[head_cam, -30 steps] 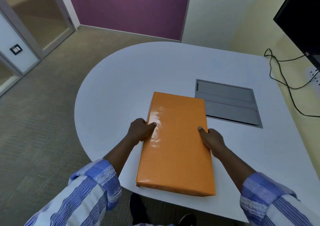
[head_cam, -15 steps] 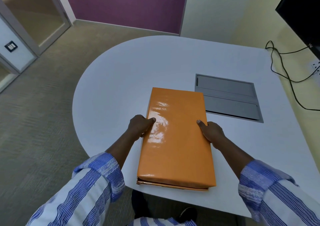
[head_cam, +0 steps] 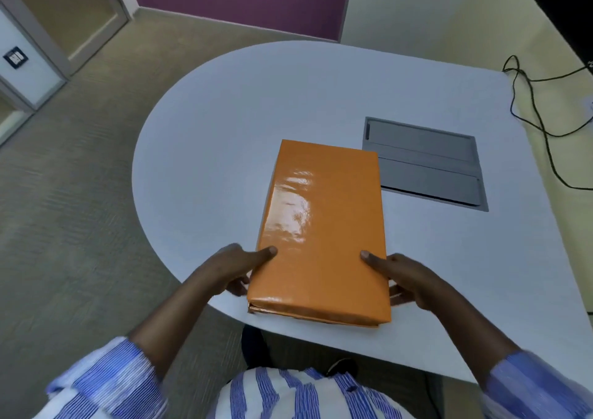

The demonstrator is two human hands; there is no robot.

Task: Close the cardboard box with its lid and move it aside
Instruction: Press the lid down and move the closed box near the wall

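Note:
A flat, glossy orange cardboard box (head_cam: 322, 226) lies lengthwise on the white table (head_cam: 224, 130), its near end close to the table's front edge. The orange lid covers it, and a thin seam shows along the near end. My left hand (head_cam: 234, 268) grips the box's left side near the front corner, thumb on top and fingers under the edge. My right hand (head_cam: 404, 277) holds the right side the same way.
A grey recessed cable hatch (head_cam: 423, 162) sits in the table just right of the box's far end. Black cables (head_cam: 529, 104) hang at the right wall below a dark screen (head_cam: 568, 4). Carpeted floor lies to the left.
Both hands have slid along the box's sides from the middle toward its near end. A seam at the near end has come into sight.

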